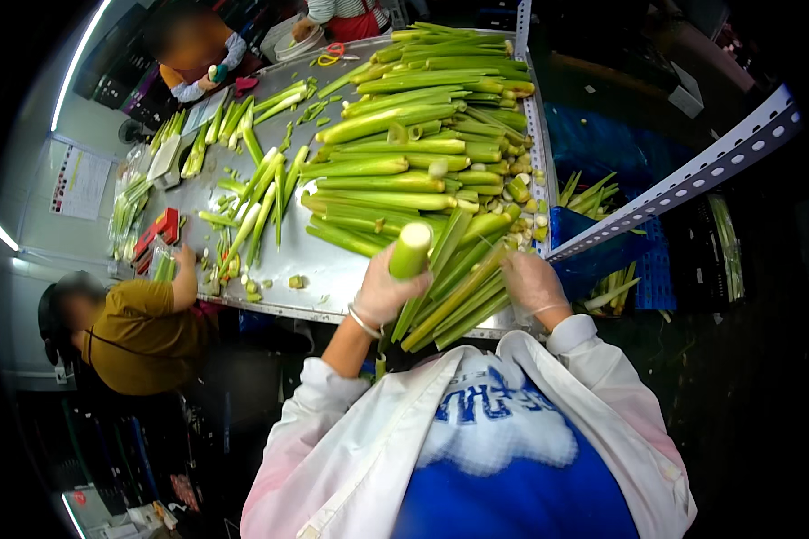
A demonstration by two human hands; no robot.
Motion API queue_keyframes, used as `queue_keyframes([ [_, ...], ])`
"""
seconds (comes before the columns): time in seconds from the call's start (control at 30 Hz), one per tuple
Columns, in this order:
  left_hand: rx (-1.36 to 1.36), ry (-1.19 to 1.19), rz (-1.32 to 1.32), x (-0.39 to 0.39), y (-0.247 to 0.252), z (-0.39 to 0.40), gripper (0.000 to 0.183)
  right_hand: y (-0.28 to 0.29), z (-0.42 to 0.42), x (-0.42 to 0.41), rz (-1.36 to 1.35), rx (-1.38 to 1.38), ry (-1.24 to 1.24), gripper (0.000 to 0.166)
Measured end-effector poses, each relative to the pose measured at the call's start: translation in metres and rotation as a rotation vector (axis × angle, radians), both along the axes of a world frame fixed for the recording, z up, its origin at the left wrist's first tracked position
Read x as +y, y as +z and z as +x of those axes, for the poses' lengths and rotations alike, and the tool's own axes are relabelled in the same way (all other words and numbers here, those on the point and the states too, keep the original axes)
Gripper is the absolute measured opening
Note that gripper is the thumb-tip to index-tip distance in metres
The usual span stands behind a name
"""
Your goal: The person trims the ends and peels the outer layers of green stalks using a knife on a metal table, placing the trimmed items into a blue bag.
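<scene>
My left hand [394, 286], in a thin clear glove, grips a thick green stalk [410, 252] whose pale cut end points up. Its lower part is hidden behind the hand. My right hand [532, 279], gloved the same way, is at the right side of long leafy green stalks [462, 296] lying at the table's near edge; whether its fingers grip one I cannot tell. Beyond both hands, a large pile of trimmed green stalks [391, 182] lies crosswise on the metal table [337, 269]. Cut stalk ends [518, 188] are heaped along the pile's right side.
A perforated metal post [681, 182] slants at the right, near a blue crate [652, 256]. One co-worker [141, 323] handles a bag by a red tape dispenser [158, 232] at left. Others stand across the table. Orange-handled scissors [334, 55] lie at the far edge.
</scene>
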State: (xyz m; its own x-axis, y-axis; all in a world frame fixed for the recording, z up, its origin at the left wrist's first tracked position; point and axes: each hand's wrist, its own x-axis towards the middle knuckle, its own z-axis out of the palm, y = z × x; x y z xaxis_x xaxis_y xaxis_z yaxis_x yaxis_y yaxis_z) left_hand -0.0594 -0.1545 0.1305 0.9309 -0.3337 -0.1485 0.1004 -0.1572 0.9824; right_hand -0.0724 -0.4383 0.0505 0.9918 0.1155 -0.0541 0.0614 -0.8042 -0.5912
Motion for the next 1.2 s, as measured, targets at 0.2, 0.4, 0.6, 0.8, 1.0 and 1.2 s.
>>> queue_keyframes([
  [0.2,0.033,-0.092,-0.085,-0.013,-0.003,0.009,0.039,0.085,0.012,0.055,0.874,0.035,0.04,0.04],
  [0.4,-0.11,-0.094,-0.071,-0.031,-0.015,0.005,0.057,0.098,0.014,0.069,0.919,-0.003,0.11,0.046],
  [0.6,-0.22,-0.042,0.173,-0.023,-0.017,-0.002,0.071,0.103,0.012,0.065,0.879,0.198,0.064,0.048],
  [0.8,0.008,-0.085,0.014,-0.016,-0.028,0.003,0.061,0.085,0.012,0.07,0.885,0.002,0.043,0.044],
  [1.0,0.252,-0.004,-0.408,-0.005,-0.04,0.006,0.047,0.077,0.008,0.069,0.956,0.053,-0.178,0.039],
  [1.2,0.25,0.065,-0.181,-0.001,-0.048,0.018,0.047,0.066,0.01,0.059,0.923,0.212,-0.261,0.042],
])
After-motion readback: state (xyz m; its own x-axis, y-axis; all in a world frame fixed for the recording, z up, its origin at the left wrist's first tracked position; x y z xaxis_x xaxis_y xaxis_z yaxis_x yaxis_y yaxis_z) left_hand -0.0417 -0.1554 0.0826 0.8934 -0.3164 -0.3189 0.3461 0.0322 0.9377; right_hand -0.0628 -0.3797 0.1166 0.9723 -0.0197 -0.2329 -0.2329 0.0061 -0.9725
